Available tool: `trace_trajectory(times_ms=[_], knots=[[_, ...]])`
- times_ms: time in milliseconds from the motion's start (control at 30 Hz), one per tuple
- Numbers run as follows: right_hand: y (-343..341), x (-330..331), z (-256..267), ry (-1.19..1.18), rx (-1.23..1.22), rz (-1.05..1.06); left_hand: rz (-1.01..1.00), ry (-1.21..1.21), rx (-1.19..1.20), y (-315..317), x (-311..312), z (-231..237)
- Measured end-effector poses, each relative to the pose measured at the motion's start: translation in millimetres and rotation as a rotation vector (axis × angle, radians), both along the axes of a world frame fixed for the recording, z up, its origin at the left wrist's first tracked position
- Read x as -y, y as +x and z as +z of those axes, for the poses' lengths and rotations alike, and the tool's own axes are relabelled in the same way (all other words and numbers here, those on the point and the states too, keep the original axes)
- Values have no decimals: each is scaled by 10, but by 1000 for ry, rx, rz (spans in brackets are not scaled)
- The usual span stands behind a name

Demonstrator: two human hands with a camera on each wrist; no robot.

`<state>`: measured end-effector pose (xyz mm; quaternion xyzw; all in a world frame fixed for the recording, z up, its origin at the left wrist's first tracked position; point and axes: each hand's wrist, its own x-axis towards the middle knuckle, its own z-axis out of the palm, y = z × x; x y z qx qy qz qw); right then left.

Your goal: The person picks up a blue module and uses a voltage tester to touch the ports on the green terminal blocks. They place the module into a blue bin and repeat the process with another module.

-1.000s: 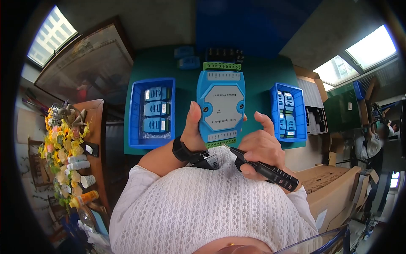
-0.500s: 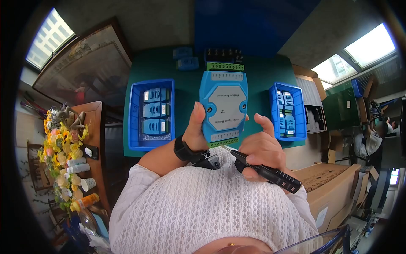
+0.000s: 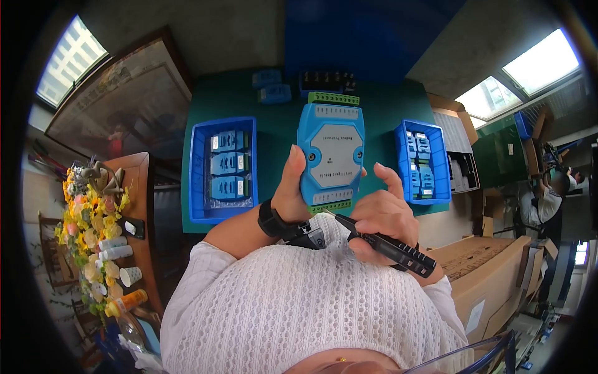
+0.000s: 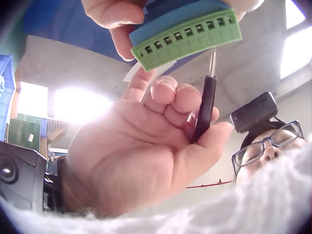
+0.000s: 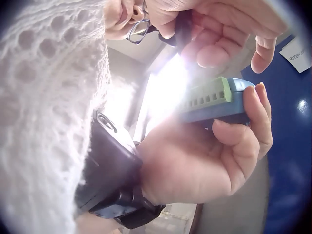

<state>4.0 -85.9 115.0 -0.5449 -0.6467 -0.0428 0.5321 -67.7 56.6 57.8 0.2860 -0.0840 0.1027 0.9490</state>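
Observation:
My left hand [image 3: 288,187] grips a blue module [image 3: 336,156] by its sides, its grey label facing up. Green terminal blocks line both ends; the near terminal block [image 4: 190,36] has a row of square openings in the left wrist view. Close below the module, my right hand [image 3: 387,218] pinches a thin black-handled screwdriver [image 4: 206,102]. Its metal tip is right at the near terminal block, towards the right end in the left wrist view. In the right wrist view the block shows side-on, and the screwdriver's tip is lost in glare.
Blue bins with more modules stand left [image 3: 195,168] and right [image 3: 445,165] on the green table [image 3: 280,131]. Two loose modules [image 3: 274,93] and a dark rack [image 3: 324,81] lie at the back. A cardboard box [image 3: 479,268] stands right; flowers [image 3: 93,237] stand left.
The module and my left hand have shifted slightly to the right. The screwdriver tip has stayed near the near terminal block, and both hands keep their hold.

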Motion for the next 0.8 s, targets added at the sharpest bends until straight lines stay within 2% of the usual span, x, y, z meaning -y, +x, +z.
trace_trajectory(times_ms=[233, 700, 800], knots=[[-70, 25, 5, 44, 79, -119, 19, 29, -29, 16, 6, -10], [-88, 24, -25, 39, 17, -126, 20, 35, -68, -18, 37, -19], [-63, 51, -7, 35, 39, -108, 72, 165, -159, -32, 88, 26]])
